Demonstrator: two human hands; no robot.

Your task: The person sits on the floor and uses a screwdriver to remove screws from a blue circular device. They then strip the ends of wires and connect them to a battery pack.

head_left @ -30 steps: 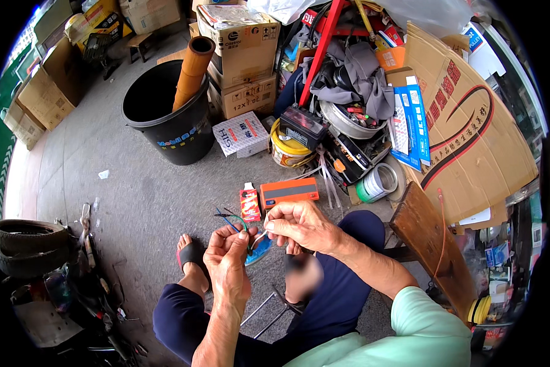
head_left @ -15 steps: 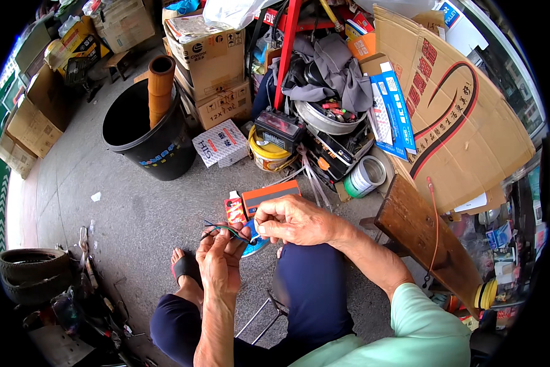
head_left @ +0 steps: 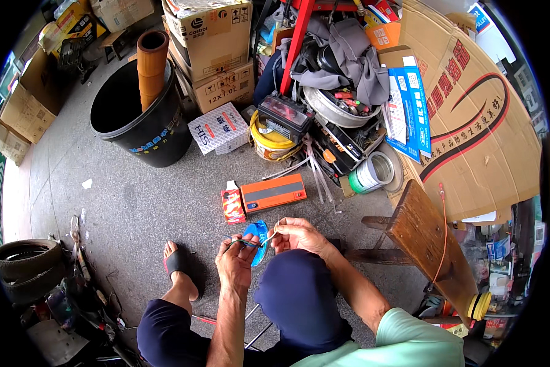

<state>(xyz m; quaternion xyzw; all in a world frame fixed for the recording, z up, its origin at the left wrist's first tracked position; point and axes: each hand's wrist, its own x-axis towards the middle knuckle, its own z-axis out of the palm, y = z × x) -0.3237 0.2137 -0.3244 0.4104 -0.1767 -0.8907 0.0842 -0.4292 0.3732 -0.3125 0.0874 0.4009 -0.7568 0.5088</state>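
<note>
My left hand (head_left: 234,264), fingers closed, pinches several thin wires (head_left: 245,243), dark and green. Just to its right, my right hand (head_left: 297,236) holds a thin pale strand (head_left: 269,239) between thumb and fingertips. The strand slants down toward the wire ends; whether it is joined to them is too small to tell. Behind the fingers a flat blue piece (head_left: 258,230) lies on the floor, partly covered by the wires and strand. A little farther off lie a small red box (head_left: 232,206) and an orange box with a grey stripe (head_left: 275,193).
A black bucket (head_left: 165,147) holding a bamboo tube (head_left: 151,73) stands at the far left. Cartons, a battery (head_left: 285,116) on a yellow tub (head_left: 269,145), and an open tin (head_left: 371,174) line the far side. A wooden bench (head_left: 431,232) is at right, old tyres (head_left: 30,269) at left.
My right hand has come down, and a pale strand now shows between its fingers and the wires. My left hand still holds the wires. The whole view has shifted slightly.
</note>
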